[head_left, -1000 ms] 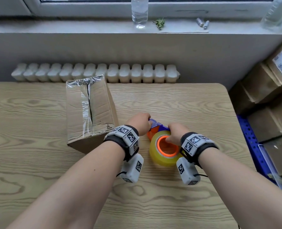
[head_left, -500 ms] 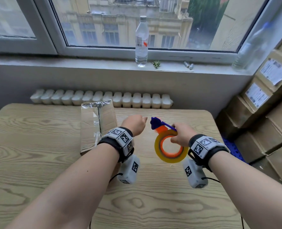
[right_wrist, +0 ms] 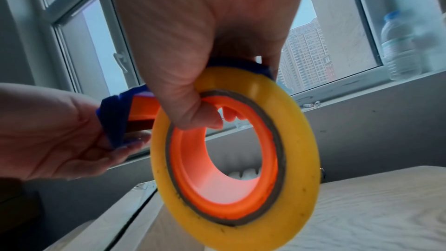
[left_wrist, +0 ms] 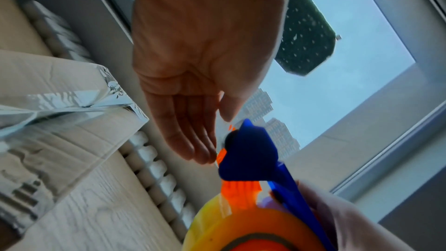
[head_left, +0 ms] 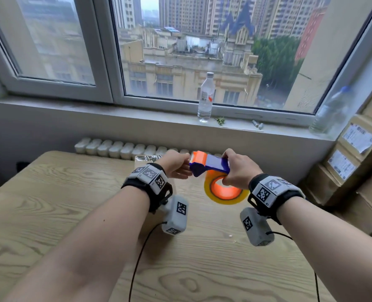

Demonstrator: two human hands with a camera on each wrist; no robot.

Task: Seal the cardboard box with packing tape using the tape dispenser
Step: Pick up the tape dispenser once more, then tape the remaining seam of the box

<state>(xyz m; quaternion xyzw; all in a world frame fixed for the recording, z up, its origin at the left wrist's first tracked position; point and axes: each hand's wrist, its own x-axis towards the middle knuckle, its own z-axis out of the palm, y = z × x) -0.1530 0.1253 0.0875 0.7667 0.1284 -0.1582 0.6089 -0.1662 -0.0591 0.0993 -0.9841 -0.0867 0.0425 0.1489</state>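
My right hand [head_left: 226,175] grips the blue and orange tape dispenser [head_left: 211,164] in the air above the table. Its thumb hooks through the orange core of the yellow tape roll [right_wrist: 301,159]. My left hand [head_left: 186,170] is at the dispenser's front head [left_wrist: 251,150], thumb and fingers pinching the clear free end of the tape. The cardboard box [left_wrist: 60,112] lies on the table below and left of my hands, with shiny tape across its upper face. In the head view only its far top edge [head_left: 146,158] shows behind my left wrist.
The wooden table [head_left: 50,203] runs under both arms, and cables hang from the wrist cameras. A radiator [head_left: 119,149] lines the wall behind it. A water bottle [head_left: 205,97] and a second bottle [head_left: 331,112] stand on the sill. Stacked cartons [head_left: 354,166] fill the right side.
My right hand lifted the dispenser off the table and turned it sideways. The left hand drew away, then came back to its head. The head view tilted up toward the window.
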